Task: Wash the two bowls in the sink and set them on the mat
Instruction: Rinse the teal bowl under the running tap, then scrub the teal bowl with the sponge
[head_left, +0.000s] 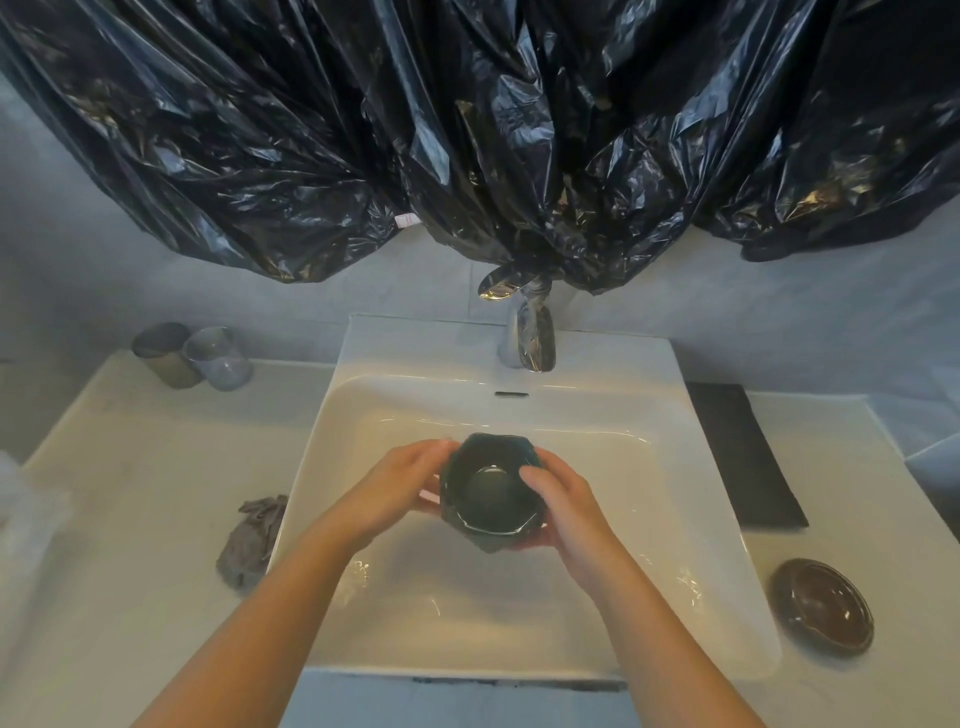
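You hold the green bowl (488, 493) at the frame's centre over the sink (519, 613), left hand (400, 483) curled round its left side, right hand (563, 501) gripping its right rim. The brown bowl (821, 605) sits lower right, near the mat (743, 457).

The left hand (400, 483) is blurred at the fingertips where it meets the dark bowl (488, 496). The right hand (558, 501) has its fingers out of sight beneath the bowl, whose underside is hidden. Both forearms (291, 613) are cut off by the bottom edge. Beyond the hands, black plastic sheeting (467, 130) covers the wall and the top of the tap (530, 338). Far left of the left hand, a pale blurred thing (21, 499) runs off the edge, too smeared to name
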